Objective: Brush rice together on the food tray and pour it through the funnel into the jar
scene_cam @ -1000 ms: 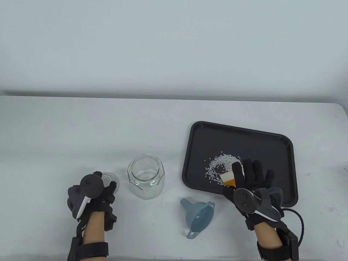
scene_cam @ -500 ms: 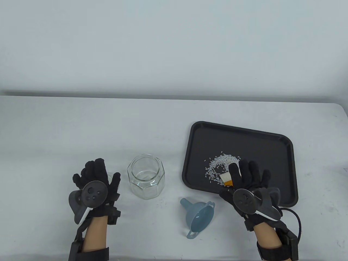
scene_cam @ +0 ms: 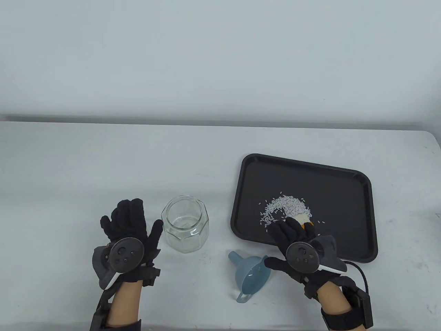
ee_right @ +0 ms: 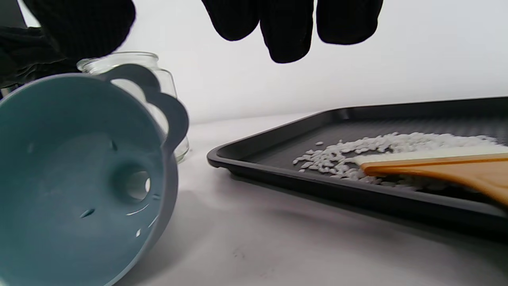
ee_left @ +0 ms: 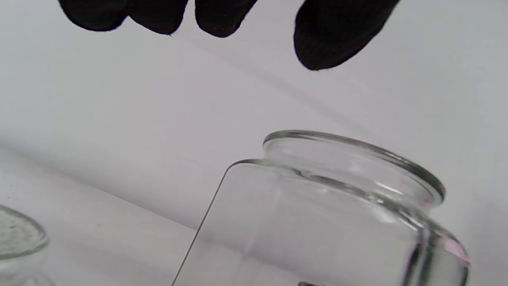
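Observation:
Rice (scene_cam: 286, 205) lies in a loose pile on the black tray (scene_cam: 330, 182). The wooden brush (scene_cam: 304, 220) lies on the tray with its pale bristles against the rice; it also shows in the right wrist view (ee_right: 436, 167). My right hand (scene_cam: 287, 238) hovers over the tray's near edge with relaxed fingers and holds nothing, its thumb pointing at the blue funnel (scene_cam: 251, 272). The funnel lies on its side on the table. The empty glass jar (scene_cam: 185, 224) stands upright. My left hand (scene_cam: 129, 220) is spread flat just left of the jar, not touching it.
A glass lid (ee_left: 16, 238) sits on the table left of the jar; in the table view my left hand hides it. The white table (scene_cam: 103, 165) runs back to a grey wall. A black cable (scene_cam: 361, 276) trails from my right wrist.
My left hand let go of the lid, opened and moved toward the jar. My right hand drew back and left off the brush toward the funnel; the brush now lies slightly further right.

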